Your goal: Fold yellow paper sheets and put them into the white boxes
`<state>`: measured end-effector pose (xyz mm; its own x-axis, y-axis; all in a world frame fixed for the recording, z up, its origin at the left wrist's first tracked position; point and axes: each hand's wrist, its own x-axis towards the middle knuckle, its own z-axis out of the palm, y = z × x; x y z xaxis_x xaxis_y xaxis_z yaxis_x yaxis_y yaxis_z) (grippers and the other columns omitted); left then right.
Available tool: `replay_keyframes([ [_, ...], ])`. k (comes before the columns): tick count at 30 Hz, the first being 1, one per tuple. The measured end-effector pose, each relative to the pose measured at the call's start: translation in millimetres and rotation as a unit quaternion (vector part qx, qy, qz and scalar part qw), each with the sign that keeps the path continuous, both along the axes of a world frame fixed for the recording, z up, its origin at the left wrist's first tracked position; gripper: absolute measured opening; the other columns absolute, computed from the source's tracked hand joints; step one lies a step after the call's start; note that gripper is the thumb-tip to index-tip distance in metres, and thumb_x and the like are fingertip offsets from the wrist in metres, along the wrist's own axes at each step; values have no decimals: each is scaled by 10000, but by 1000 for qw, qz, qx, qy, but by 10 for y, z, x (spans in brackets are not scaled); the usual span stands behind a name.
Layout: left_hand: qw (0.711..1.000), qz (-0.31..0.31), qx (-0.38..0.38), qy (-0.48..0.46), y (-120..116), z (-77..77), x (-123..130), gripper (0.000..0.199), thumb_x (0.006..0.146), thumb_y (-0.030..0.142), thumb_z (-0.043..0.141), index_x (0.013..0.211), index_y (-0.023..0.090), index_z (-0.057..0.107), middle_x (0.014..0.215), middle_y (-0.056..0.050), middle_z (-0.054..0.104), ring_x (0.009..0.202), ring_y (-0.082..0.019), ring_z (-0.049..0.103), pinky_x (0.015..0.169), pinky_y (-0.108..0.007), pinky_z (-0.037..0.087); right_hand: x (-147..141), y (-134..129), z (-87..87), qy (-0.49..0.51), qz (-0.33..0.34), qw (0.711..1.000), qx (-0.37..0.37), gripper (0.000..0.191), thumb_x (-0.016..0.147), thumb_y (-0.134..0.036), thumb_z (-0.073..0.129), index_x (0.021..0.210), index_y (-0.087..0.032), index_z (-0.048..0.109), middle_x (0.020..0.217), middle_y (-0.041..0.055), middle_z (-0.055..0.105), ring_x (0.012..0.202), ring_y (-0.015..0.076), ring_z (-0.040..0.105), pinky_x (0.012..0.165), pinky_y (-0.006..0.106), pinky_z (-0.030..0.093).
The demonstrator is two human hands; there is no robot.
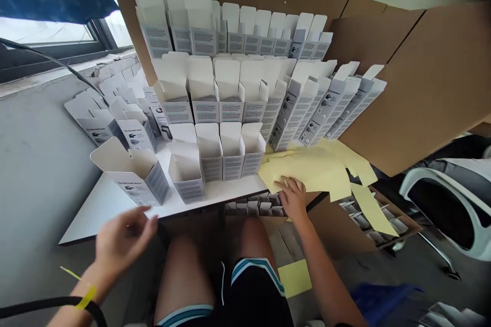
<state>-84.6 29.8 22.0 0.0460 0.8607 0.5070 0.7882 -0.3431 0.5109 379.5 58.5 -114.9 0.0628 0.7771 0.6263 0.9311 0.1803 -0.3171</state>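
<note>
My right hand (293, 198) lies on the near edge of a pile of yellow paper sheets (310, 166), its fingers somewhat spread on the top sheet. I cannot see whether any fingertip is under the paper. Just off the table's front edge hangs my left hand (123, 240), fingers curved and thumb apart, with nothing in it. Nearest to it stands an open white carton (141, 184) with printed sides and raised flaps. Another open carton (187, 176) is beside it, followed by a row of narrower open cartons (232, 156).
More open cartons stand in tiers behind (220, 97), against a brown cardboard wall (414, 76). Yellow strips (374, 209) hang over the right edge above a box of cartons (399, 227). A white-framed chair (441, 204) stands at right; a yellow sheet (294, 278) lies below.
</note>
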Motion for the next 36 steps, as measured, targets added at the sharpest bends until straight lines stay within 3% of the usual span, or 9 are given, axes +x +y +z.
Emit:
replay_keyframes([
  [2,988,-130,-76,-29,-166,-236,274,169,822,423,673,900,274,694,664,-1,682,574,-176,617,602,-302,482,-100,-143,45,5,-13,999,32,346,922,-139,475,1079,-243,766,1190,85,685,1075,273,566,944,467,448],
  [5,898,-270,-321,-135,-277,-518,824,311,896,474,637,1067,219,687,845,-64,720,752,-193,667,699,-303,523,-381,-414,171,6,-9,998,56,339,894,-81,505,1032,-238,772,1037,71,700,870,209,562,823,383,452],
  [9,713,-280,-499,-406,-206,-715,1466,728,815,673,661,1324,160,568,1199,-181,690,959,-267,703,694,-316,561,-978,-840,426,11,70,996,58,332,857,-43,556,1011,-248,765,917,72,653,799,192,530,751,350,438],
  [11,685,-257,-504,-459,-147,-744,1611,701,791,641,706,1254,123,616,1163,-183,707,945,-266,711,713,-310,565,-1236,-1044,562,27,126,991,28,341,834,-19,563,1006,-246,751,889,70,632,798,196,529,717,343,435],
  [15,703,-234,-491,-459,-84,-629,1504,544,735,484,830,1085,93,687,951,-123,754,792,-211,718,736,-282,556,-1378,-1281,782,122,265,954,-69,271,846,-179,668,1100,-262,709,1052,81,625,916,220,579,799,386,515],
  [21,726,-311,-516,-332,-110,-159,1065,522,872,429,737,1286,146,593,1054,-119,749,869,-228,741,714,-282,576,-1136,-907,1019,298,234,920,-103,436,877,-332,635,1306,-254,608,1296,114,558,1269,289,518,1028,436,483],
  [24,742,-313,-499,-320,-123,15,951,495,869,401,746,1257,137,587,1019,-115,749,843,-217,741,702,-277,587,-1150,-640,1075,356,348,813,-302,272,855,-432,656,942,-175,669,939,62,656,899,195,627,761,291,530],
  [27,768,-285,-455,-349,-131,67,840,527,842,364,777,1274,154,560,992,-101,748,825,-207,735,698,-275,591,-1222,-541,1057,460,390,695,-391,384,843,-507,680,743,-151,574,683,4,572,600,98,512,538,193,406],
  [36,821,-212,-349,-399,-297,-67,798,354,850,393,756,1069,125,681,796,-52,707,717,-137,644,694,-237,514,-1256,-872,574,560,289,734,-253,376,864,-542,650,1017,-200,676,932,94,713,826,233,682,722,333,569],
])
